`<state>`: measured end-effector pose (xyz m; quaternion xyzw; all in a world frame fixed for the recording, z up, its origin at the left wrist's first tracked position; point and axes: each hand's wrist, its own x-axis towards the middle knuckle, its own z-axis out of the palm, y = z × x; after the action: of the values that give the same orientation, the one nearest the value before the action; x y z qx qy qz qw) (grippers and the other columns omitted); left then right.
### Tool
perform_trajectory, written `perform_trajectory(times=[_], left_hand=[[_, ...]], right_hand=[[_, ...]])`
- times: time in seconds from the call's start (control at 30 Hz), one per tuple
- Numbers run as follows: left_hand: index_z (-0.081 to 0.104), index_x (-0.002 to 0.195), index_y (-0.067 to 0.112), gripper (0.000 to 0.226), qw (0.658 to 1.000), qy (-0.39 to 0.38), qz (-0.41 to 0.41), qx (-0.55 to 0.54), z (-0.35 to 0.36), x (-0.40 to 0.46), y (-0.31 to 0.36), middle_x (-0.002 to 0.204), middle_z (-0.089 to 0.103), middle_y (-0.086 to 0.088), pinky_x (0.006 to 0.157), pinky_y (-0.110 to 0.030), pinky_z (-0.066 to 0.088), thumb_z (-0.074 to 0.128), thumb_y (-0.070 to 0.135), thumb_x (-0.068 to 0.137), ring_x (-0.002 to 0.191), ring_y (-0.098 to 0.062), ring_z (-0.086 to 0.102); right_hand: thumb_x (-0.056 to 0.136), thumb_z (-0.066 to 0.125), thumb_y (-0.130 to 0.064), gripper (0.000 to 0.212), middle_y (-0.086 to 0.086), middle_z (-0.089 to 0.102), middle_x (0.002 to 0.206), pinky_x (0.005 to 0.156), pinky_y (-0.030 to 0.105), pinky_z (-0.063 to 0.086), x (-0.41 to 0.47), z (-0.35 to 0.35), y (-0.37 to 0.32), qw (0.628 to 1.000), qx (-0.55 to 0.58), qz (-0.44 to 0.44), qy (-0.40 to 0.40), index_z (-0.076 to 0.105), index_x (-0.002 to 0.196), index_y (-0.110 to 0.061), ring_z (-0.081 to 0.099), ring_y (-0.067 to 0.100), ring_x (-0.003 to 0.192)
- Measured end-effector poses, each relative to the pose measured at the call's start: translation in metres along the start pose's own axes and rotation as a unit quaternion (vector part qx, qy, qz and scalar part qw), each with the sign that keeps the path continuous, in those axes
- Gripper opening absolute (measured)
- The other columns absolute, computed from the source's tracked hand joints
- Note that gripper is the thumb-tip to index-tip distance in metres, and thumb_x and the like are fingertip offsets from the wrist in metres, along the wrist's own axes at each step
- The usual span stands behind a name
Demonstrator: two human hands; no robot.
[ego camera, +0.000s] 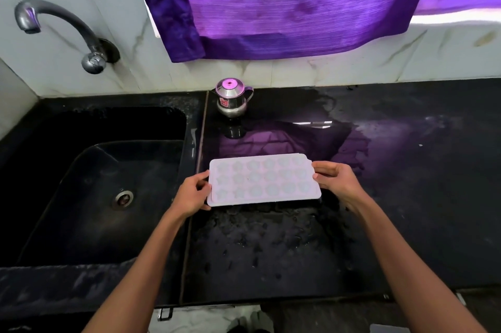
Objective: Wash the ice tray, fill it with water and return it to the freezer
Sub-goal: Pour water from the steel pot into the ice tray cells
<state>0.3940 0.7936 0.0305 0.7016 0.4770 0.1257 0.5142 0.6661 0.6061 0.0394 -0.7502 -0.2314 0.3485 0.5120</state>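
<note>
Over the wet black counter (406, 197), left hand (191, 194) and right hand (336, 180), arms outstretched, grasp the ice tray (263, 179) by its short ends.

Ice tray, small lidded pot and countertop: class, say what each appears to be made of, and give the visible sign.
Ice tray: probably matte plastic or silicone; pale, moulded cavities, no glint. Small lidded pot: polished metal, likely steel; mirror-like highlights. Countertop: dark polished stone, perhaps granite; speckled, reflecting the curtain.
</note>
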Motion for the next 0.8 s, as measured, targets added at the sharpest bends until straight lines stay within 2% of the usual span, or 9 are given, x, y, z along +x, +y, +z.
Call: perform_trajectory(times=[0.1,0.27,0.37,0.43,0.53,0.6,0.7,0.77,0.8], left_hand=[[0.038,0.143,0.006,0.048,1.0,0.019,-0.003,0.018,0.002,0.002,-0.001,0.095,0.058,-0.007,0.044,-0.019,0.053,0.047,0.004,0.096,0.077,-0.019,0.059],[0.049,0.135,0.006,0.044,0.997,0.058,0.009,0.05,-0.003,0.004,0.001,0.09,0.059,-0.001,0.042,-0.02,0.051,0.057,0.007,0.091,0.07,-0.015,0.057],[0.06,0.123,0.009,0.035,0.99,0.112,0.035,0.072,-0.014,0.007,0.009,0.105,0.064,-0.008,0.066,-0.038,0.057,0.062,0.013,0.089,0.08,-0.02,0.06],[0.064,0.116,0.008,0.029,0.987,0.135,0.053,0.064,-0.024,0.011,0.018,0.103,0.065,-0.01,0.079,-0.046,0.055,0.062,0.012,0.088,0.085,-0.023,0.06],[0.066,0.111,0.008,0.023,0.985,0.151,0.073,0.047,-0.04,0.021,0.035,0.096,0.065,-0.007,0.079,-0.043,0.055,0.06,0.009,0.088,0.079,-0.02,0.059],[0.066,0.109,0.009,0.022,0.984,0.152,0.082,0.032,-0.046,0.03,0.047,0.092,0.062,-0.004,0.07,-0.036,0.056,0.059,0.008,0.089,0.075,-0.015,0.056],[0.064,0.111,0.008,0.021,0.986,0.141,0.093,0.009,-0.051,0.047,0.063,0.089,0.059,-0.001,0.047,-0.017,0.052,0.055,0.007,0.091,0.067,-0.01,0.055],[0.063,0.113,0.006,0.023,0.987,0.132,0.096,-0.006,-0.051,0.06,0.073,0.092,0.061,-0.005,0.051,-0.018,0.054,0.055,0.006,0.092,0.069,-0.01,0.055],[0.063,0.114,0.005,0.024,0.987,0.126,0.095,-0.013,-0.051,0.069,0.078,0.096,0.063,-0.009,0.062,-0.024,0.057,0.056,0.006,0.091,0.074,-0.013,0.056]], right_hand=[[0.085,0.064,0.002,0.034,0.011,0.068,0.114,0.071,0.017,0.056,0.004,0.0,0.004,1.0,-0.01,-0.002,-0.006,0.061,0.119,0.0,0.067,0.014,0.091],[0.084,0.065,0.005,0.034,0.015,0.067,0.115,0.092,0.039,0.052,0.006,-0.002,-0.004,0.998,-0.053,-0.004,-0.018,0.062,0.118,0.002,0.065,0.026,0.103],[0.085,0.062,0.007,0.032,0.02,0.064,0.115,0.095,0.042,0.05,0.014,-0.003,-0.022,0.997,-0.075,-0.018,0.012,0.062,0.117,0.005,0.063,0.029,0.101],[0.087,0.059,0.007,0.03,0.021,0.064,0.111,0.086,0.036,0.053,0.023,-0.002,-0.041,0.996,-0.08,-0.04,0.023,0.061,0.117,0.005,0.06,0.024,0.092],[0.089,0.058,0.005,0.03,0.014,0.063,0.104,0.065,0.016,0.052,0.038,0.005,-0.072,0.995,-0.075,-0.069,0.002,0.06,0.119,0.005,0.058,0.02,0.088],[0.089,0.059,0.002,0.029,0.014,0.064,0.104,0.067,0.016,0.052,0.049,0.013,-0.091,0.994,-0.062,-0.084,-0.015,0.061,0.118,0.003,0.059,0.02,0.087],[0.09,0.059,-0.001,0.027,0.015,0.066,0.109,0.082,0.027,0.054,0.07,0.032,-0.117,0.994,-0.048,-0.092,-0.039,0.062,0.117,-0.002,0.063,0.02,0.091],[0.09,0.059,-0.001,0.027,0.018,0.065,0.113,0.084,0.028,0.053,0.085,0.047,-0.131,0.994,-0.039,-0.091,-0.054,0.061,0.117,-0.002,0.062,0.02,0.09],[0.09,0.058,-0.001,0.027,0.019,0.065,0.115,0.082,0.026,0.053,0.093,0.054,-0.136,0.993,-0.036,-0.09,-0.061,0.061,0.117,-0.002,0.063,0.018,0.087]])
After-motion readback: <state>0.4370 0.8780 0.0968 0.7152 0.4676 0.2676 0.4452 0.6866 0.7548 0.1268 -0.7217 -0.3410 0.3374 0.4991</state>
